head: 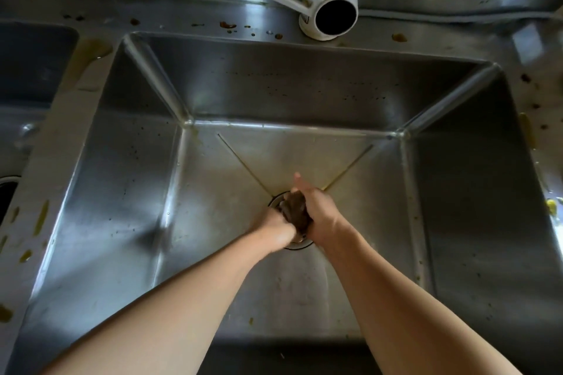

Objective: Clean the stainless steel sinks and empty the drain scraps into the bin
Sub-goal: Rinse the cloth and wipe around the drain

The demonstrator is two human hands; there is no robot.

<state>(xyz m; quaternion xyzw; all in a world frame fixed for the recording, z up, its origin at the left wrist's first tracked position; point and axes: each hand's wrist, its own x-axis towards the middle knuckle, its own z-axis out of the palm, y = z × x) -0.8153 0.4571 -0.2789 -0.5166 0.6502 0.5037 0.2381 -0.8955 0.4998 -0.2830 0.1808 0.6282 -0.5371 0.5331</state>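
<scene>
While both forearms reach down to the middle of the basin, the scene lists as follows.

Item: sink (304,94), stainless steel, deep and rectangular. Walls carry dried speckles along the far side; the floor shows yellowish lines along its creases. Judged not yet clean.

Item: drain (300,245), round, set in the sink floor, largely covered by the hands; only parts of its rim show.

Item: dark wad (295,212), brown-black, sitting directly over the drain between the two hands. Whether it is a cloth, a scourer or gathered scraps cannot be told.

Item: left hand (278,225), fingers curled round the near left side of the wad, gripping it.

Item: right hand (320,213), closed on the wad's right side, with one finger held straight and pointing towards the far wall.

Item: second sink (27,70), at the left edge, only partly in view, its own drain opening just visible.

Item: sink surround (189,17), spotted with brown drops and, on the left, yellow smears. Uncleaned.

Item: white tap (330,6), mounted behind the basin, spout facing the camera, no water running.

Progress, as a judgement: early to middle. The handling at the drain is under way; wiping of walls, rim and the second basin appears outstanding, and emptying into the bin remains. No bin is in view.
</scene>
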